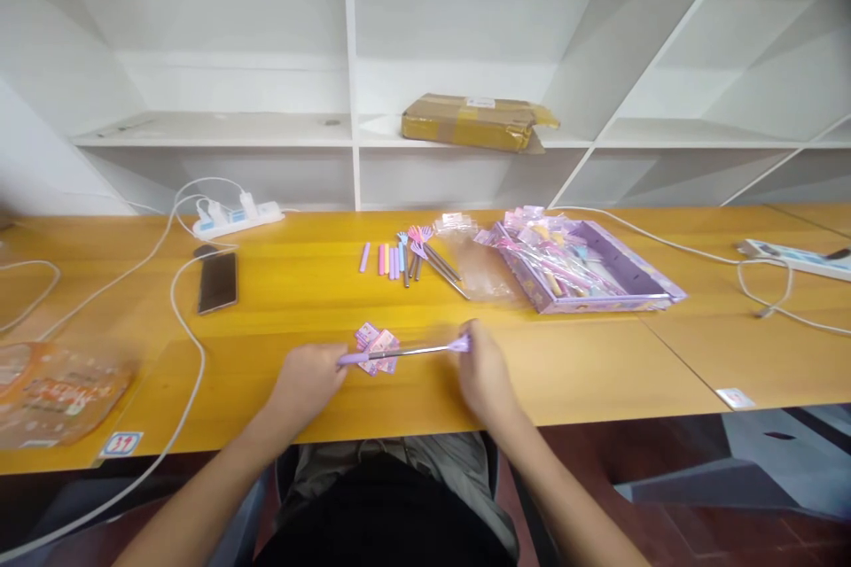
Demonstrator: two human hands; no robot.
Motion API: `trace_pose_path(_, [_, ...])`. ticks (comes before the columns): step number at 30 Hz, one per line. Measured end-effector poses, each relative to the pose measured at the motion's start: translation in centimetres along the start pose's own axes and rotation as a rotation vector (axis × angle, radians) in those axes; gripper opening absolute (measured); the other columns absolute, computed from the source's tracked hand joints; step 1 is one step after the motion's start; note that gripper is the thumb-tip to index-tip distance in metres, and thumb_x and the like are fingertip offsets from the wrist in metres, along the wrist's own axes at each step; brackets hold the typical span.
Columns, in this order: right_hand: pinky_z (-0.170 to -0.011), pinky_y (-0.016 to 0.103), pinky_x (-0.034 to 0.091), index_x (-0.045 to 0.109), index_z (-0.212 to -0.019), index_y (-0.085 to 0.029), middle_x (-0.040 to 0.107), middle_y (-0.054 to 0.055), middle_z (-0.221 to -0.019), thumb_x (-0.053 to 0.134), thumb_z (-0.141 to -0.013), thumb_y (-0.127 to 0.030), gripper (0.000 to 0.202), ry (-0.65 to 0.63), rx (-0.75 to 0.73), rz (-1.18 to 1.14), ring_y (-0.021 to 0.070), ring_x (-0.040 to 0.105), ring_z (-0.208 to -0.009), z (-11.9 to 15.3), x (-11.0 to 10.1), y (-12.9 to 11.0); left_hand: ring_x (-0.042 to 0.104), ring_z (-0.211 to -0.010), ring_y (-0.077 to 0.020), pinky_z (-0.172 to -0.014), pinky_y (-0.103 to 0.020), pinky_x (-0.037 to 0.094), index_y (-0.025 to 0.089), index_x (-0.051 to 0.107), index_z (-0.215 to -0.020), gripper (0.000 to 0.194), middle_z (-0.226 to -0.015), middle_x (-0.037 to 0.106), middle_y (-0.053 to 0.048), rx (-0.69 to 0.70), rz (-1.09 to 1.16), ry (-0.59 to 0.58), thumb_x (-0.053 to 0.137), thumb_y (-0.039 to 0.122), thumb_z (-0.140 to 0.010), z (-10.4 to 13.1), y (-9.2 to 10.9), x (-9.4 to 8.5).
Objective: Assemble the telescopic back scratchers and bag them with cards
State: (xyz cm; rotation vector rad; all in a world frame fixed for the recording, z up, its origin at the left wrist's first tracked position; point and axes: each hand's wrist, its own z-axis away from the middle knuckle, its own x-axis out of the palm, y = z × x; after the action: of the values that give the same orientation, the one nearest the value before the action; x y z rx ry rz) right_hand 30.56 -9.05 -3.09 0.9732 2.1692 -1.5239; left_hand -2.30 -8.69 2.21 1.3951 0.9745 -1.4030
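Note:
A thin metal rod [416, 351] with a purple handle and a purple hand-shaped tip stretches between my two hands, above the table. My left hand [316, 375] is closed on the purple handle end. At the other end, my right hand [481, 367] grips the purple tip. Small pink and purple cards [384, 341] lie under the rod near my left hand. Further back are several coloured handle tubes [391, 260] in a row, beside a group of metal rods with hand-shaped tips [417, 252].
A purple box [615, 304] of wrapped pieces stands at the back right, beside clear plastic bags [480, 266]. A phone [218, 282], a power strip [239, 220] and white cables are on the left. A cardboard box [465, 121] sits on the shelf.

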Motion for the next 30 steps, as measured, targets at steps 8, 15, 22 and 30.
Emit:
trace_pose_path(8, [-0.069,0.033,0.039,0.051,-0.099,-0.024,0.062,0.008,-0.093,0.039,-0.092,-0.005,0.024,-0.173,-0.160,0.088,0.0219,0.051,-0.069,-4.1,3.9,-5.5,0.066,-0.064,-0.0241,-0.062,-0.031,0.035,0.024,0.074,-0.077,0.022,-0.069,0.072,-0.008,0.074,0.201,0.165,0.065,0.035,-0.094,-4.1,0.7,-1.3])
trace_pose_path(15, [-0.089,0.036,0.049,0.055,-0.130,-0.019,0.069,0.015,-0.121,0.052,-0.101,-0.022,0.029,-0.238,-0.102,0.316,0.0281,0.067,-0.103,-14.4,4.2,-2.8,0.048,-0.057,-0.0175,-0.061,-0.031,0.030,0.023,0.054,-0.065,0.050,-0.061,0.055,0.000,0.046,0.621,0.263,0.057,0.059,-0.100,-10.2,-1.0,-1.0])
trace_pose_path(22, [-0.108,0.057,0.039,0.058,-0.131,-0.002,0.058,0.035,-0.138,0.060,-0.101,-0.041,0.049,0.024,0.194,0.648,0.0471,0.052,-0.133,-17.0,2.7,5.0,0.051,-0.068,-0.0188,-0.067,-0.030,0.035,0.024,0.054,-0.084,0.041,-0.070,0.054,0.002,-0.051,0.818,0.345,0.039,0.055,-0.106,-10.9,-3.0,3.0])
trace_pose_path(30, [-0.102,0.048,0.044,0.058,-0.136,-0.006,0.067,0.028,-0.129,0.057,-0.101,-0.037,0.046,0.028,0.293,0.599,0.0384,0.061,-0.123,-17.5,1.7,7.6,0.045,-0.060,-0.0161,-0.061,-0.028,0.037,0.023,0.058,-0.106,0.039,-0.067,0.047,0.006,-0.052,0.990,0.345,0.039,0.058,-0.107,-11.8,-2.4,4.7])
